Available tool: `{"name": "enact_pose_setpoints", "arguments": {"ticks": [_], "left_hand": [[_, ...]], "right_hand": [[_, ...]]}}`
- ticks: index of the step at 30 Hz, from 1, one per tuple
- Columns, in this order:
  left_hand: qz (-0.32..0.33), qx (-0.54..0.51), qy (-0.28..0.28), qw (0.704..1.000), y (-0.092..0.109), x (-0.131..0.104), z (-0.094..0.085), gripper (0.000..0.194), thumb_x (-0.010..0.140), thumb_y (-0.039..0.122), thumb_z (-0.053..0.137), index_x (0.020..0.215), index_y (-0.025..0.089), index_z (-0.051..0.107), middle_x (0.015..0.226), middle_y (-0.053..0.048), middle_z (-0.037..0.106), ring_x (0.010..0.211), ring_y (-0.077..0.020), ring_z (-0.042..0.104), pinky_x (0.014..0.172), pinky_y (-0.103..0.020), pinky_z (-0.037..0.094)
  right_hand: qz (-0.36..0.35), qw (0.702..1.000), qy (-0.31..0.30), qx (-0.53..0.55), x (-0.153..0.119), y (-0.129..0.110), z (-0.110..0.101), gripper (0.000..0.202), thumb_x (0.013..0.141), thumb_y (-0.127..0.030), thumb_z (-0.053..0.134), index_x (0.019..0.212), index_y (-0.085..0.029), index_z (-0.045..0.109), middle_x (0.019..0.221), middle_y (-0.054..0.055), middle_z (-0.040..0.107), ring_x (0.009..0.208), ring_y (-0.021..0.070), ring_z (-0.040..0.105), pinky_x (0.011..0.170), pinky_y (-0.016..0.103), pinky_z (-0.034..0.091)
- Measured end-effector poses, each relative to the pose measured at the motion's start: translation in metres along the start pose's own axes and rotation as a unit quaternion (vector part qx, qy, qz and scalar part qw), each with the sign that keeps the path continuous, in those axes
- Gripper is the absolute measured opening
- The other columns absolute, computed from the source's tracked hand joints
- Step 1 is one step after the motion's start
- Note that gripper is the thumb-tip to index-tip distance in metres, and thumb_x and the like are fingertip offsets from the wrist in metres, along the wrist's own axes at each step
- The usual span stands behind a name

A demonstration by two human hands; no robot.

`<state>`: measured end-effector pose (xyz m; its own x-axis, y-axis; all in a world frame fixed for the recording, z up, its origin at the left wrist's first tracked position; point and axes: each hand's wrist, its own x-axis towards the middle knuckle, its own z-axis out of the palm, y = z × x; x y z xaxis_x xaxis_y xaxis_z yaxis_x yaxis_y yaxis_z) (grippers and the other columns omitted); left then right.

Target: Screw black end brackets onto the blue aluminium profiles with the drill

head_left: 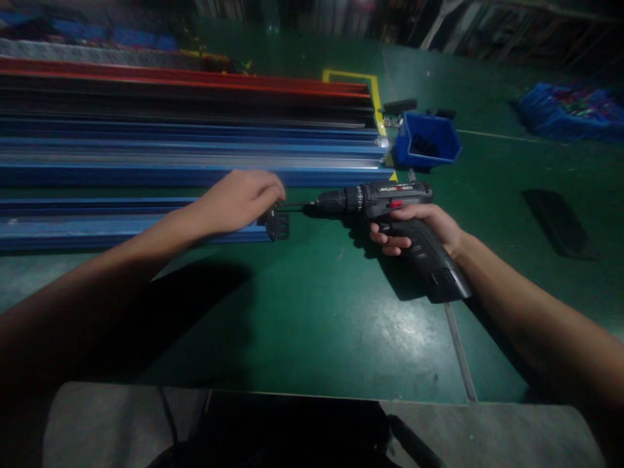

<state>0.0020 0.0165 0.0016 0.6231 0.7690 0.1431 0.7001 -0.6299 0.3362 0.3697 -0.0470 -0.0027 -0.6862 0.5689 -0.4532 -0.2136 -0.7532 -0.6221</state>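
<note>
My right hand is wrapped round the grip of a black cordless drill, which points left with a long thin bit in its chuck. The bit reaches to a small black end bracket at the right end of a blue metal profile. Over that end lies my left hand, its fingers curled down on the profile and the bracket. The contact between bit and bracket is partly hidden by my left fingers.
Behind lie several long blue profiles, with black and red ones farther back. A blue bin with dark parts stands beyond the drill. To the right are a dark flat object and a larger blue container. The green table's front edge runs below.
</note>
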Motion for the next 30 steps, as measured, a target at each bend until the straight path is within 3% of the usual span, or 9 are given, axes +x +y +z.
{"name": "enact_pose_setpoints", "arguments": {"ticks": [30], "left_hand": [[-0.002,-0.009,0.004,1.000,-0.0002,-0.0007,0.0005,0.046,0.101,0.039,0.039,0.106,0.017,0.079,0.103,-0.010,0.078,0.098,-0.0274,0.071,0.096,-0.039,0.052]], "right_hand": [[0.003,1.000,0.011,-0.011,0.0002,-0.0006,0.0013,0.024,0.093,-0.024,0.058,0.110,-0.007,0.060,0.089,0.009,0.063,0.055,0.0105,0.045,0.061,0.031,0.056]]}}
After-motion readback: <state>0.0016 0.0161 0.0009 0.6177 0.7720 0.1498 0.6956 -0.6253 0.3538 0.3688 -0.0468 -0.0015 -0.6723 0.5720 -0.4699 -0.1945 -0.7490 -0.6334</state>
